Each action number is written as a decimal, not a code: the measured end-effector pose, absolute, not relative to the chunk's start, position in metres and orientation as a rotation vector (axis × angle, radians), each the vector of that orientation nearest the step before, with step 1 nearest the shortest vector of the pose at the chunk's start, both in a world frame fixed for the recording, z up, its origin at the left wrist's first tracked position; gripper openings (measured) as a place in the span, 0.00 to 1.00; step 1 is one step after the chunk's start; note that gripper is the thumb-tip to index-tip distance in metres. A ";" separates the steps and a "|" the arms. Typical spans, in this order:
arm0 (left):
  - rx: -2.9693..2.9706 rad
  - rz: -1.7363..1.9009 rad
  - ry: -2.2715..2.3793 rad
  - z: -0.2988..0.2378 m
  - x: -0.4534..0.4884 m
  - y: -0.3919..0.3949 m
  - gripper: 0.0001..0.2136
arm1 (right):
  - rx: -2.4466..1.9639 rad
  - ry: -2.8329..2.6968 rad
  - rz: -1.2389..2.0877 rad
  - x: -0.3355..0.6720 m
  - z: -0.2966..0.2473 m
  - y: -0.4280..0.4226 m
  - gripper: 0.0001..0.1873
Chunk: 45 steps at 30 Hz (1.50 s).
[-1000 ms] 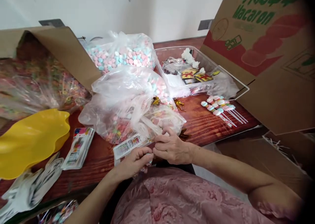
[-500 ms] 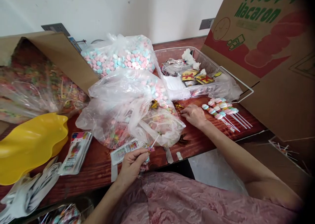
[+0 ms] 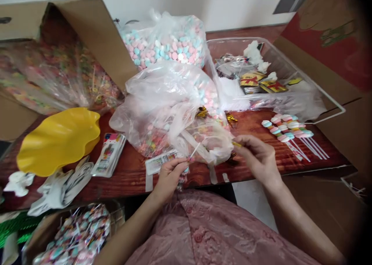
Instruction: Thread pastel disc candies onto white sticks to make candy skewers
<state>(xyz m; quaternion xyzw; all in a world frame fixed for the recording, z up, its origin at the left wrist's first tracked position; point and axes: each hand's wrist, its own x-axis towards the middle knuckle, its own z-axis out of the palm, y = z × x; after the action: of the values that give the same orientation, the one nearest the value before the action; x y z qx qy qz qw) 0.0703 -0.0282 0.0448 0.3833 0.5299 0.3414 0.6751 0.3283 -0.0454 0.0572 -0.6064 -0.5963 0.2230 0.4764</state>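
My left hand (image 3: pixel 171 174) is closed on a candy skewer (image 3: pixel 189 161) in clear wrap, its white stick slanting up to the right, at the near edge of the wooden table (image 3: pixel 252 156). My right hand (image 3: pixel 257 156) pinches a small gold twist tie (image 3: pixel 236 144) just right of the skewer. Behind both hands lies a clear plastic bag (image 3: pixel 171 109) of pastel marshmallow candies. Several finished candy skewers (image 3: pixel 286 129) lie on the table to the right.
A second bag of pink and blue candies (image 3: pixel 165 44) stands at the back. A clear tray (image 3: pixel 334 106) holds packets. A yellow wavy bowl (image 3: pixel 58 141), sticker packs (image 3: pixel 109 156) and white bags (image 3: pixel 61 187) are left. Cardboard boxes (image 3: pixel 95 32) flank the table; wrapped skewers (image 3: pixel 75 234) fill a box below.
My right hand left the left hand, reached to the gold ties by the bag, and came back holding one. The camera tilted down and shifted left.
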 end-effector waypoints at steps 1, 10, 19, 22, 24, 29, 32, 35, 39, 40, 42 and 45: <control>0.915 0.789 1.182 0.045 0.074 -0.027 0.12 | -1.394 -1.427 0.602 0.305 0.060 -0.051 0.05; 1.428 1.032 1.073 0.042 0.051 -0.024 0.10 | -1.105 -1.796 0.579 0.208 0.043 -0.034 0.15; 1.176 0.988 1.056 0.030 0.039 -0.030 0.11 | -1.183 -1.795 0.716 0.200 0.036 -0.032 0.17; 1.022 0.971 1.052 0.031 0.044 -0.029 0.11 | -1.213 -1.760 0.764 0.201 0.037 -0.034 0.24; 0.933 0.945 1.062 0.032 0.047 -0.029 0.11 | -1.214 -1.699 0.787 0.203 0.036 -0.037 0.26; 0.826 0.863 1.068 0.037 0.050 -0.028 0.12 | -1.214 -1.538 0.870 0.205 0.028 -0.045 0.25; 0.813 0.857 1.074 0.037 0.051 -0.028 0.13 | -1.194 -1.477 0.925 0.205 0.025 -0.048 0.24; 0.822 0.850 1.089 0.037 0.054 -0.029 0.13 | -1.156 -1.424 0.878 0.206 0.027 -0.049 0.23; 0.834 0.839 1.063 0.040 0.060 -0.031 0.12 | -1.161 -1.356 0.694 0.212 0.026 -0.052 0.20; 0.851 0.843 1.048 0.040 0.061 -0.031 0.11 | -1.171 -1.356 0.651 0.215 0.024 -0.053 0.20; 0.914 0.869 1.007 0.040 0.065 -0.031 0.11 | -1.204 -1.363 0.568 0.219 0.020 -0.055 0.20; 1.023 0.934 0.952 0.037 0.069 -0.032 0.11 | -1.236 -1.319 0.508 0.223 0.017 -0.057 0.20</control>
<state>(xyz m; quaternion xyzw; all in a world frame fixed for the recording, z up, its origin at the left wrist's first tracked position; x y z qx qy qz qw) 0.0691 -0.0316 0.0367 0.4532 0.4220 0.4140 0.6672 0.2226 -0.0569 0.0171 -0.5313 -0.5667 0.2182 0.5907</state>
